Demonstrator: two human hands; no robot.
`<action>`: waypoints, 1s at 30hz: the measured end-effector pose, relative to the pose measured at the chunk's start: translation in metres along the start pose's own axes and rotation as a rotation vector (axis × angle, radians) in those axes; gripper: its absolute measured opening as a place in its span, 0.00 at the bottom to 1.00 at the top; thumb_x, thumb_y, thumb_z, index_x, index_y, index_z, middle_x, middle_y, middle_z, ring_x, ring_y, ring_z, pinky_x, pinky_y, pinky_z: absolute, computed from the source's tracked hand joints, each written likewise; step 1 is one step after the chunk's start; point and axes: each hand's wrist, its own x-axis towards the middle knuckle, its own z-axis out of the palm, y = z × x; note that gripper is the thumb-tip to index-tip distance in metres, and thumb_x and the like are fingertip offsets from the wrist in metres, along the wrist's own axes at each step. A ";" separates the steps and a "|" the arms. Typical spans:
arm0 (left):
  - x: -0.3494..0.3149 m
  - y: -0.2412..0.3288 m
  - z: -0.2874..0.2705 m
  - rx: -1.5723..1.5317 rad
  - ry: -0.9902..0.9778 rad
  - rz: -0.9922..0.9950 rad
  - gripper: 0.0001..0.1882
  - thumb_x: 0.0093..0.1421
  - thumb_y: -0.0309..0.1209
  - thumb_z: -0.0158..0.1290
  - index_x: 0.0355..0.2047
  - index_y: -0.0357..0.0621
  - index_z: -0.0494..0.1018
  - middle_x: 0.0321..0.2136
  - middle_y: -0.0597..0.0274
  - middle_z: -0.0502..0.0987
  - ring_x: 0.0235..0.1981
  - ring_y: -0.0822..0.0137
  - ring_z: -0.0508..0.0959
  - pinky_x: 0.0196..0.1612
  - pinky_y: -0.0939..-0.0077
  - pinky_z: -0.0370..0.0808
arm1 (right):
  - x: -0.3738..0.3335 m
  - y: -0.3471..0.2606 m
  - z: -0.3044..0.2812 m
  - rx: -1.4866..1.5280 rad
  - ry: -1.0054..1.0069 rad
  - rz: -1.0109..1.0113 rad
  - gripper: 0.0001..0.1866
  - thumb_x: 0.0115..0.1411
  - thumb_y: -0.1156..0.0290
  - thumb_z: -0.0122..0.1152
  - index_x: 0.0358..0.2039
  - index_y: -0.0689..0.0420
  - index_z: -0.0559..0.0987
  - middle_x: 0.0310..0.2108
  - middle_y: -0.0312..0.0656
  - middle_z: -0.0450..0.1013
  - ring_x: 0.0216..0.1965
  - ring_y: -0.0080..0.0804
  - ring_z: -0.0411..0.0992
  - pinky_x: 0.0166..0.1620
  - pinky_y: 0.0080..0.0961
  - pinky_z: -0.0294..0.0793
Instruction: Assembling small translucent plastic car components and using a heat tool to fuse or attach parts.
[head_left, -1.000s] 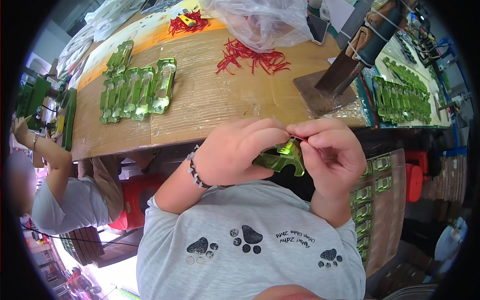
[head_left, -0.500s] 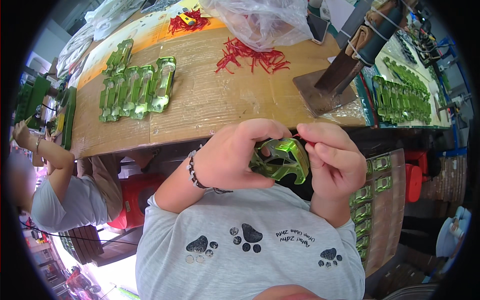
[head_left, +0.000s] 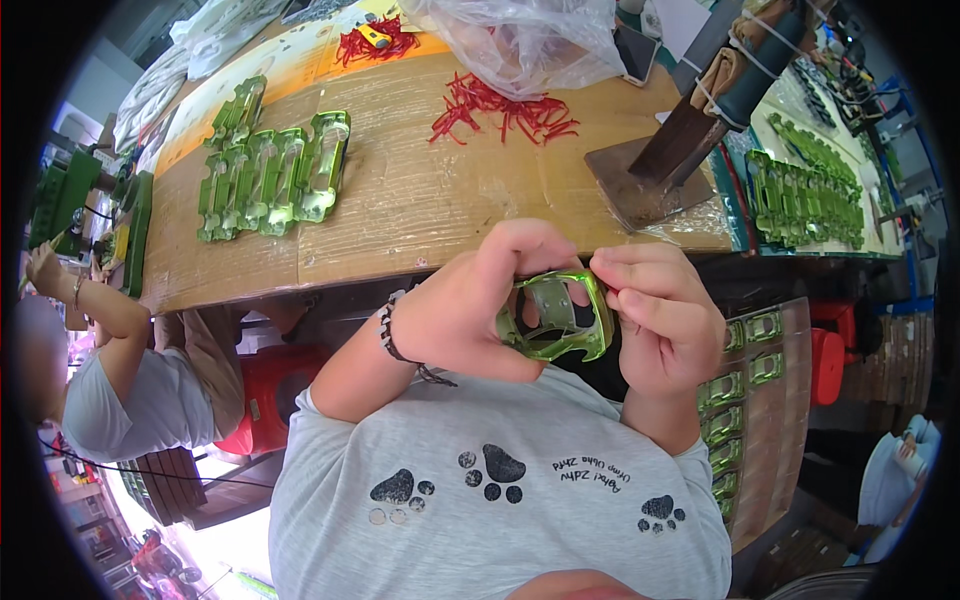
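My left hand point(head_left: 468, 310) is wrapped round a shiny green plastic frame point(head_left: 590, 340) with a curved edge and an open middle, held up above my lap. At its right side, my right hand point(head_left: 665, 315) pinches a thin red strip point(head_left: 611, 290) between thumb and fingertips, close against the frame's rim. Most of the strip is hidden by the fingers. On the table ahead lies a loose heap of similar red strips point(head_left: 500, 108). Several green frames point(head_left: 270, 180) stand in rows at the left of the table.
A metal stand point(head_left: 640, 185) with a bound post rises at the table's right. Behind the red heap are a clear plastic bag point(head_left: 510, 40) and a phone point(head_left: 636, 55). More green frames fill a tray point(head_left: 780, 420) at my right. A co-worker point(head_left: 140, 380) sits at the left.
The green frame has turned in my left hand, so its opening now faces up more. Both hands have shifted slightly, the right still pinching at the rim.
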 end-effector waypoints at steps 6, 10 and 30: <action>0.000 -0.007 0.007 -0.215 -0.056 -0.171 0.41 0.41 0.19 0.63 0.55 0.40 0.54 0.44 0.55 0.75 0.40 0.68 0.75 0.40 0.76 0.74 | -0.007 0.005 -0.003 -0.056 -0.010 0.009 0.10 0.51 0.86 0.59 0.34 0.61 0.74 0.34 0.50 0.78 0.35 0.46 0.79 0.36 0.34 0.76; 0.001 -0.013 0.008 -0.263 -0.051 -0.168 0.42 0.42 0.18 0.63 0.56 0.42 0.53 0.44 0.57 0.73 0.42 0.70 0.73 0.42 0.78 0.73 | -0.005 0.003 -0.008 -0.059 -0.087 0.047 0.09 0.52 0.85 0.60 0.34 0.61 0.74 0.35 0.49 0.78 0.36 0.46 0.78 0.38 0.34 0.76; 0.010 -0.042 0.035 -1.108 -0.104 -0.486 0.47 0.42 0.18 0.64 0.61 0.44 0.51 0.49 0.59 0.68 0.50 0.68 0.69 0.52 0.74 0.68 | -0.041 -0.032 0.006 -0.057 -0.142 0.608 0.53 0.36 0.63 0.80 0.59 0.58 0.55 0.56 0.48 0.56 0.54 0.39 0.60 0.53 0.35 0.63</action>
